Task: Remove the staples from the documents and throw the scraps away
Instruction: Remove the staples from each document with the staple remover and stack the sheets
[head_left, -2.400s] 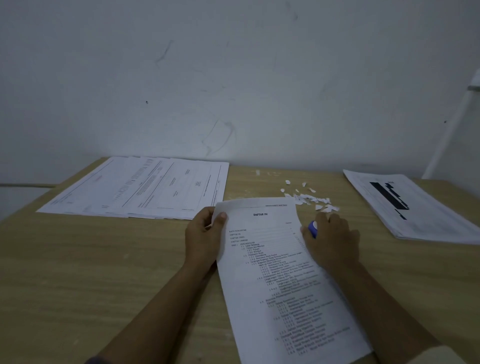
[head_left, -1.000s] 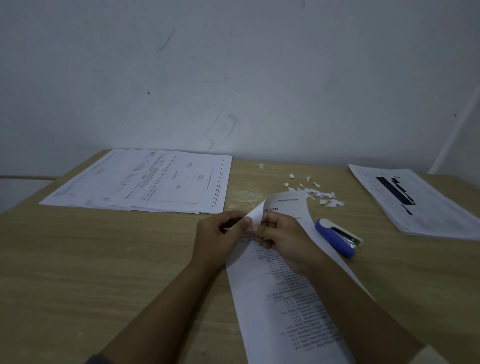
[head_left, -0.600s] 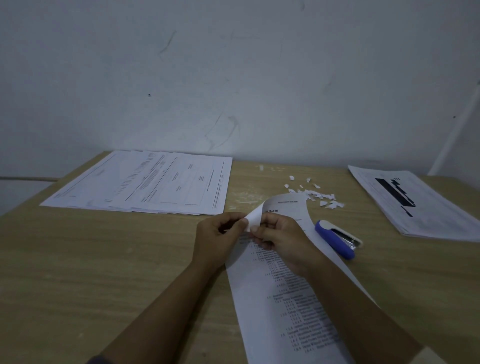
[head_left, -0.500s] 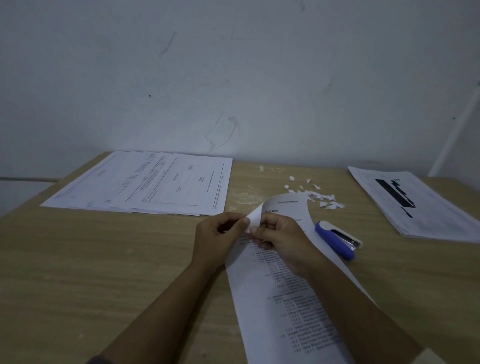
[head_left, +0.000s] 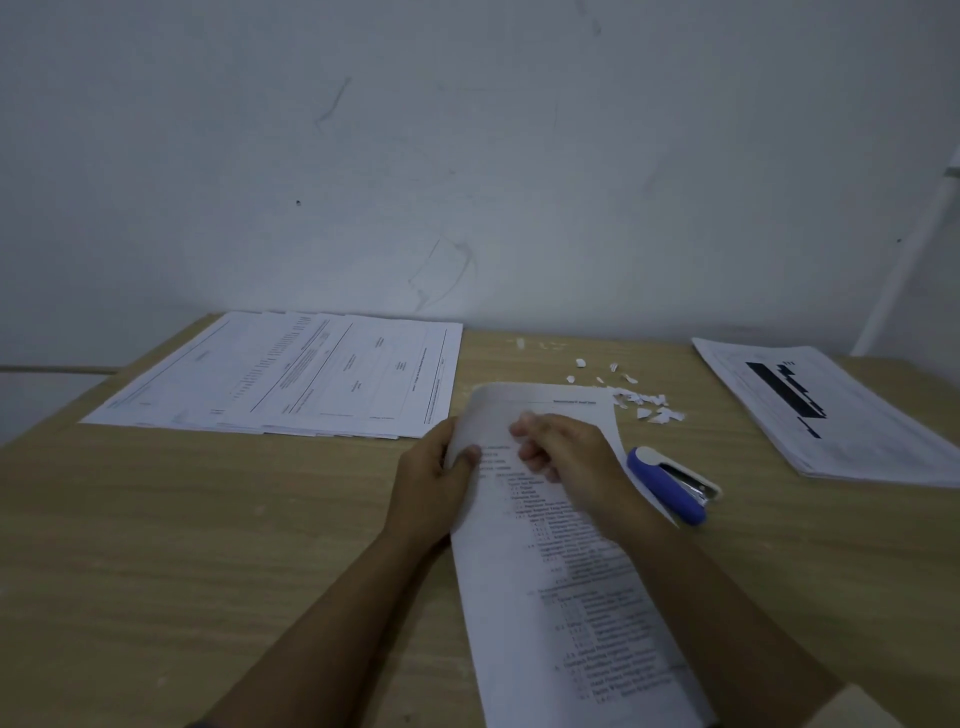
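Observation:
A printed, stapled document (head_left: 571, 597) lies lengthwise on the wooden table (head_left: 208, 545) in front of me. My left hand (head_left: 431, 478) grips its upper left edge, thumb on top of the page. My right hand (head_left: 566, 452) hovers over the top of the page, blurred, with its fingers curled and pinching what looks like a small pale paper scrap (head_left: 525, 417). The page's top left corner looks rounded off. A blue and white stapler (head_left: 667, 486) lies just right of the document. Several torn paper scraps (head_left: 644, 405) are scattered beyond the page's top right corner.
Overlapping loose sheets (head_left: 311, 374) are spread at the back left of the table. A second pile of papers (head_left: 831, 410) with black bars printed on it sits at the back right. A white wall rises behind the table.
Both hands were pinching the document's lifted top left corner. Now the corner is down, my left hand holds the edge, and my right hand has pulled away to the right.

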